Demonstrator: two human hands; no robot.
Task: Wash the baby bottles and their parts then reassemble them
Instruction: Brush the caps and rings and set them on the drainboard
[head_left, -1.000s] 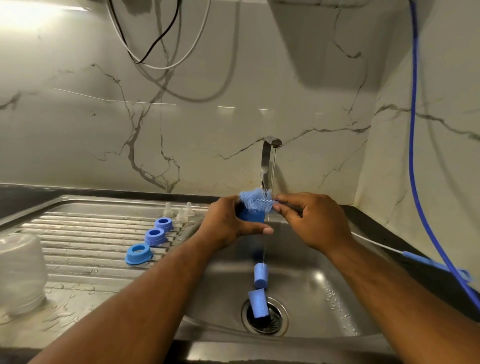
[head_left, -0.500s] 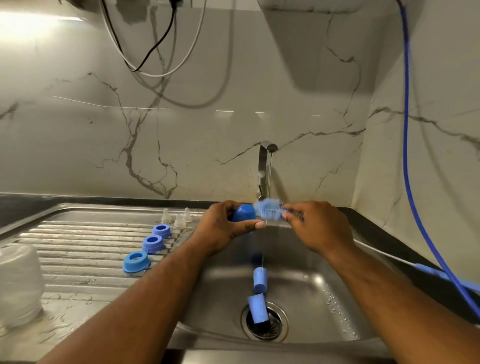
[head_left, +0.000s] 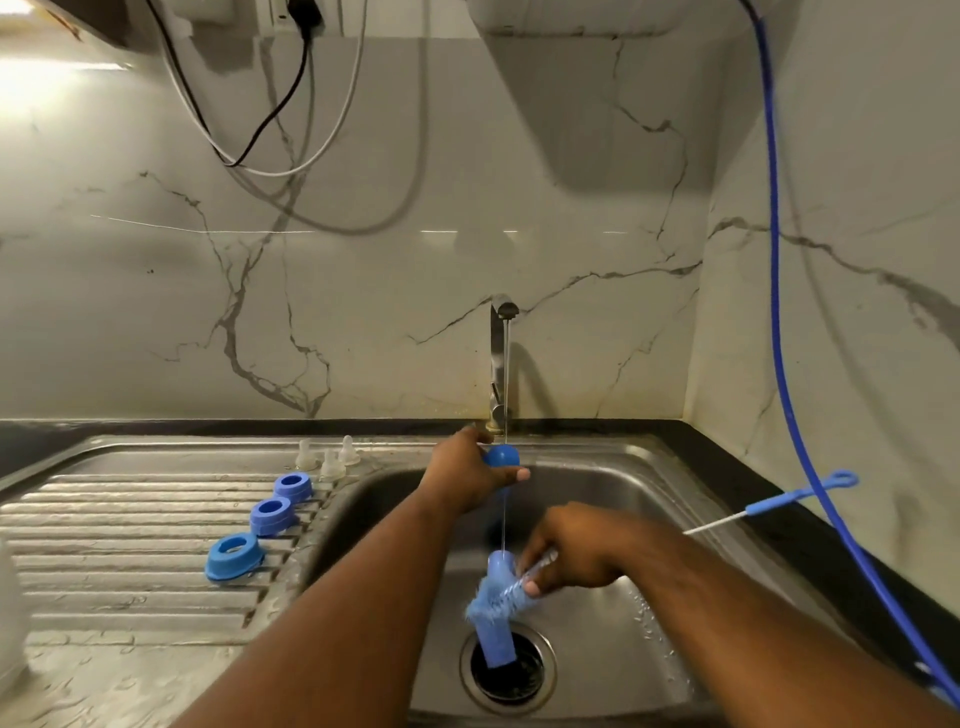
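Observation:
My left hand (head_left: 462, 478) holds a blue bottle cap (head_left: 502, 455) under the thin stream from the tap (head_left: 500, 358). Lower in the sink basin (head_left: 597, 639), my right hand (head_left: 576, 553) grips a blue bristle brush (head_left: 496, 597) with its head pointing down-left. The brush overlaps two blue caps: one (head_left: 500, 564) lying in the basin and one (head_left: 497, 647) standing on the drain. On the drainboard (head_left: 130, 525) lie three blue collar rings (head_left: 234, 555) and three clear teats (head_left: 332, 457).
A thin nipple brush (head_left: 769, 506) with a blue handle lies on the dark counter to the right. A blue cord (head_left: 779, 312) hangs along the right wall. A clear bottle (head_left: 8, 623) stands at the left edge. Black and white cables hang on the back wall.
My right hand has pulled the brush away from the cap and dropped down into the basin. My left hand keeps the cap under the stream. The view has tilted up.

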